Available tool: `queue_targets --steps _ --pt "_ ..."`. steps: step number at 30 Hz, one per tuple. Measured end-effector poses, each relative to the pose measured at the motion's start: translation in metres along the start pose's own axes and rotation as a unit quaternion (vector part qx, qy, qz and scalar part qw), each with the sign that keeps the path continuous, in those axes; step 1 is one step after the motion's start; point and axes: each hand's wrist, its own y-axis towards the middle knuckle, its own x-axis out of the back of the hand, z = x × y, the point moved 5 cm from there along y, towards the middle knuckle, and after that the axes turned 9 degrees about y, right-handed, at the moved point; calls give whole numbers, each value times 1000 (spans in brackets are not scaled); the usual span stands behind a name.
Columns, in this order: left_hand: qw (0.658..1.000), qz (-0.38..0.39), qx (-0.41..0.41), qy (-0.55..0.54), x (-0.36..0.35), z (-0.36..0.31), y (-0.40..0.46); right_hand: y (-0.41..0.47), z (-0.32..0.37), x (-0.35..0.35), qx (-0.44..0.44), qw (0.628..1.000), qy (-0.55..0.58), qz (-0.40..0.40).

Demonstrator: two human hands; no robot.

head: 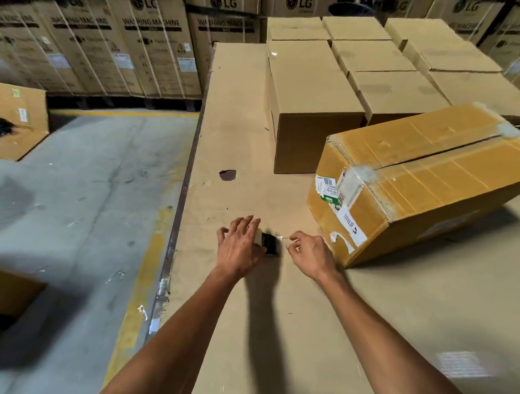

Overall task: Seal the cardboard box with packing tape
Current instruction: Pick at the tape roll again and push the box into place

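A yellow-brown cardboard box (425,180) lies on a cardboard-covered table (258,331) at the right, its top flaps closed with a dark seam between them and old clear tape at both ends. My left hand (240,248) grips a roll of clear packing tape (268,243) standing on the table, left of the box's near corner. My right hand (310,254) pinches the free end of the tape between thumb and fingers. A short clear strip stretches between roll and fingers. Most of the roll is hidden under my left hand.
Several plain brown boxes (311,105) stand in rows at the back of the table. A dark hole (228,174) marks the table cover. The table's left edge (176,230) drops to a grey floor with a yellow line. Tall LG cartons (145,47) line the back wall.
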Motion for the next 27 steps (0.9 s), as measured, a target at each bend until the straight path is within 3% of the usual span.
queue_targets --steps 5,16,27 --pt "999 22 -25 28 -17 13 13 20 -4 -35 -110 986 117 37" --pt "997 -30 -66 25 -35 19 27 48 -8 -53 -216 959 185 -7" --pt "987 -74 -88 -110 -33 17 25 52 -20 -58 -267 919 291 -19"
